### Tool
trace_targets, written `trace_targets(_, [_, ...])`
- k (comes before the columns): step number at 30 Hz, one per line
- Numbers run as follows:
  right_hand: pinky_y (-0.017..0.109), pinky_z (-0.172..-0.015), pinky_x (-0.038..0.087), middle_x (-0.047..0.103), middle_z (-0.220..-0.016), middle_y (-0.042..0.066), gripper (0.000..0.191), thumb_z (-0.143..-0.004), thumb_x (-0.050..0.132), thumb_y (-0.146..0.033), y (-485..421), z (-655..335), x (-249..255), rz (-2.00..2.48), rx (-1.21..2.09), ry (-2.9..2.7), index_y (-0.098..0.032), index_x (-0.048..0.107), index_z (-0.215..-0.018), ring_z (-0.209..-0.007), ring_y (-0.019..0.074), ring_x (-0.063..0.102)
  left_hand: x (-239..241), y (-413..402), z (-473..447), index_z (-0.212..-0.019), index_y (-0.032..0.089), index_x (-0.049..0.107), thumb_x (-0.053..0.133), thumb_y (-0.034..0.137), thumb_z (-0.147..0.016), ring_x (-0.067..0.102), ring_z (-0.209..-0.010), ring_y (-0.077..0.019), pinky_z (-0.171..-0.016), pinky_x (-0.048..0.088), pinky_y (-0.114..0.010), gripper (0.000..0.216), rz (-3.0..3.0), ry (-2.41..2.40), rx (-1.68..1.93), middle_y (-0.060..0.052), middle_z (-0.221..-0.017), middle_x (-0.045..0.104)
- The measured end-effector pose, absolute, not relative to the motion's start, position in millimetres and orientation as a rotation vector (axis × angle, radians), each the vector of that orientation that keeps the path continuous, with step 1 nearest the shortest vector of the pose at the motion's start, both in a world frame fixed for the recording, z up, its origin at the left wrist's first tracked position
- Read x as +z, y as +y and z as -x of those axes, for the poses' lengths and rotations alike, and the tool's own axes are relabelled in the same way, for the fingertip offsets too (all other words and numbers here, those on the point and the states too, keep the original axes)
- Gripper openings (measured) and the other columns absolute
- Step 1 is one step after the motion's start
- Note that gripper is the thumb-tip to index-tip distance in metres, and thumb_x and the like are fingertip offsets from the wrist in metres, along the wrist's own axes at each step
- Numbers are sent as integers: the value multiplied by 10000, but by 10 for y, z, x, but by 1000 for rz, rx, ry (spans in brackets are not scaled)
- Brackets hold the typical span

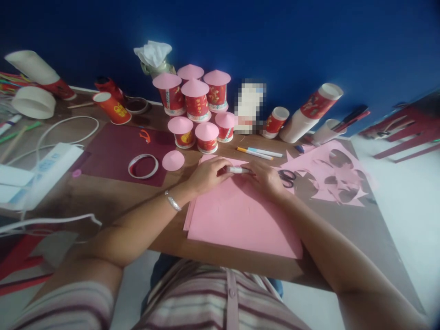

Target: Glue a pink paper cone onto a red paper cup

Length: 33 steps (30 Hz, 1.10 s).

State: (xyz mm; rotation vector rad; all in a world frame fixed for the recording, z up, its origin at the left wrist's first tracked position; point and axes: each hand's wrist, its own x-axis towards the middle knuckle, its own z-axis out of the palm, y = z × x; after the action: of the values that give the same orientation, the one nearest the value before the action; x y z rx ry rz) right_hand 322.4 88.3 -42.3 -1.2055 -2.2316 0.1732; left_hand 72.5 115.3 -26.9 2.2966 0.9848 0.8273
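Between my two hands, over a stack of pink paper sheets [237, 215], lies a short white tube [236, 169], held level; its exact kind is not clear. The fingers of my left hand [210, 175] close on one end of it. My right hand [265, 178] grips the other end, with its fingertips partly hidden. Black-handled scissors [287, 178] lie just beside my right hand. Left of the sheets rests a loose pink paper cone [173, 161]. Behind it stand several red paper cups [196, 107] topped with pink cones.
An orange marker [254, 153] and a blue one lie behind the sheets. Pink offcuts [323, 160] with round holes spread to the right. Stacked cups [312, 112] stand at the back right. A tape roll [143, 166] sits on dark red paper [117, 146] at left, near a white cable [68, 119].
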Motion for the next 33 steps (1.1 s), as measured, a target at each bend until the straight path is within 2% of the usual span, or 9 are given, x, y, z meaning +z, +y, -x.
trace_targets(4, [398,-928,558,780,-1126,137,311,-1071,515,-343,968,-3326,-404,1396,-62,-2209,-191,742,-1218,-1050,282,699,-295,1138,-725,-1240,174,662,747,131,-909,659,-787,-118,-808,560,-289,345,-2293,1048,823,-40,-1037,723])
trace_targets(9, [411,-928,529,767,-1083,132,329,-1063,493,-347,1096,-3456,-412,1572,-135,-2193,-184,749,-1191,-1030,297,641,-316,1130,-727,-1059,156,699,688,122,-943,680,-845,-131,-836,584,-296,121,-2346,1011,792,-59,-1023,742])
trace_targets(14, [428,-939,507,749,-1112,134,289,-1024,523,-301,1123,-3475,-443,1617,-122,-2196,-188,750,-1163,-1053,309,609,-310,1127,-723,-1026,149,712,675,111,-946,679,-824,-127,-818,588,-286,96,-2354,1000,790,-60,-998,750])
trace_targets(19, [429,-970,494,732,-1180,154,314,-1016,534,-299,1063,-3504,-371,1627,-220,-2211,-161,723,-1225,-1086,312,616,-309,1115,-718,-1030,153,722,667,153,-967,693,-857,-137,-825,584,-285,84,-2365,1011,742,-63,-1011,753])
trace_targets(25, [386,-856,499,740,-1010,128,241,-954,546,-211,966,-3645,-174,1810,-328,-2342,-185,748,-1083,-1026,301,637,-288,1112,-719,-1024,151,725,655,184,-970,685,-827,-136,-799,569,-282,95,-2352,1037,690,-63,-1022,745])
trace_targets(28, [376,-827,514,758,-1077,110,257,-925,562,-206,928,-3694,-87,1997,-239,-2376,-218,754,-1094,-1085,299,665,-265,1114,-718,-1011,155,720,645,188,-970,679,-824,-138,-794,560,-281,92,-2371,1048,654,-58,-1019,738])
trace_targets(33, [375,-739,522,752,-1186,139,313,-960,503,-195,879,-3702,-9,2225,-220,-2381,-210,742,-1162,-983,290,729,-263,1121,-721,-1015,167,720,638,197,-968,680,-845,-143,-807,563,-286,99,-2379,1063,637,-52,-1024,729])
